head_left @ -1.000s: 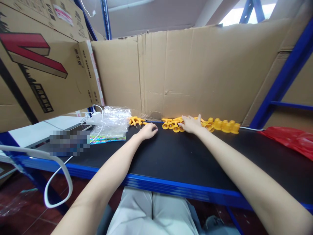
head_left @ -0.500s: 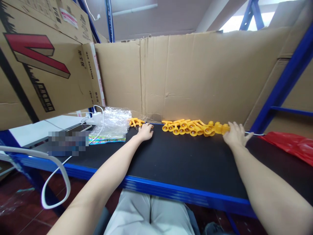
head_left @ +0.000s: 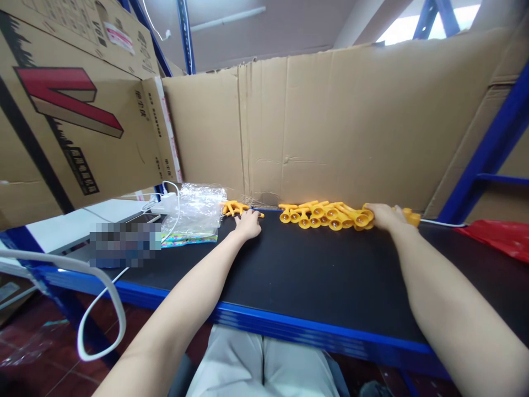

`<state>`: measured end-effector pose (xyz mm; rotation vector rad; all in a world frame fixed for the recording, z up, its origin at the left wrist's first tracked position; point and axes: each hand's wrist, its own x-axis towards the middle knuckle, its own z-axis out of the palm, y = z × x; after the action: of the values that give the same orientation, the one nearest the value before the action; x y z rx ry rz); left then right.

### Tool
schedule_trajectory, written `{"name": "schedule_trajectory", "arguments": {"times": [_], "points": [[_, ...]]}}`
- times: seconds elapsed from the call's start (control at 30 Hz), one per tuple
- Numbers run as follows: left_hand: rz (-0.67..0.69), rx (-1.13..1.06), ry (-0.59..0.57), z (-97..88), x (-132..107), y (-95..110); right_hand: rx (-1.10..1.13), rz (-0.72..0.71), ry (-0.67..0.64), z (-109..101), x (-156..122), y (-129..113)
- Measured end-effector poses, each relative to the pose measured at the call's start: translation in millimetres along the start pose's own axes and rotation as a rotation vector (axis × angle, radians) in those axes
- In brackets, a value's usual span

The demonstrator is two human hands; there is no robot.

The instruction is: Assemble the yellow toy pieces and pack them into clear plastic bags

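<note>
Yellow plastic trumpet-shaped pieces (head_left: pixel 326 215) now bunch tighter at twelve o'clock on the black tabletop (head_left: pixel 314 275); right hand (head_left: pixel 382 216) presses their end, left hand (head_left: pixel 248 225) rests flat, holding nothing.

**Around your bench**

At centre left you have a crinkled clear plastic bag (head_left: pixel 197 208) with a white charger (head_left: pixel 164 202) beside it. A printed cardboard box (head_left: pixel 70 116) fills the upper left; red plastic (head_left: pixel 498 234) lies far right.

I see warehouse or small packing workshop: blue steel racking (head_left: pixel 491 149), cardboard sheets (head_left: pixel 330 127) walling black bench (head_left: pixel 314 270), printed cartons (head_left: pixel 70 116), batch of yellow plastic parts (head_left: pixel 326 215).
</note>
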<state>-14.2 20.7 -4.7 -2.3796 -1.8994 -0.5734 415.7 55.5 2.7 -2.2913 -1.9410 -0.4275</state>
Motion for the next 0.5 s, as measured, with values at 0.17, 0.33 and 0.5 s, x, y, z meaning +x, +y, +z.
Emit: {"name": "schedule_trajectory", "arguments": {"times": [0.17,0.33,0.5], "points": [[-0.018,-0.012,-0.011,1.5,1,-1,0.025,0.019,0.133,2,6,11],[-0.009,-0.016,-0.017,2.3,1,-2,0.066,0.072,0.029,1,13,16],[-0.046,-0.018,-0.008,1.2,0,-3,0.191,0.051,0.260,7,15,15]]}}
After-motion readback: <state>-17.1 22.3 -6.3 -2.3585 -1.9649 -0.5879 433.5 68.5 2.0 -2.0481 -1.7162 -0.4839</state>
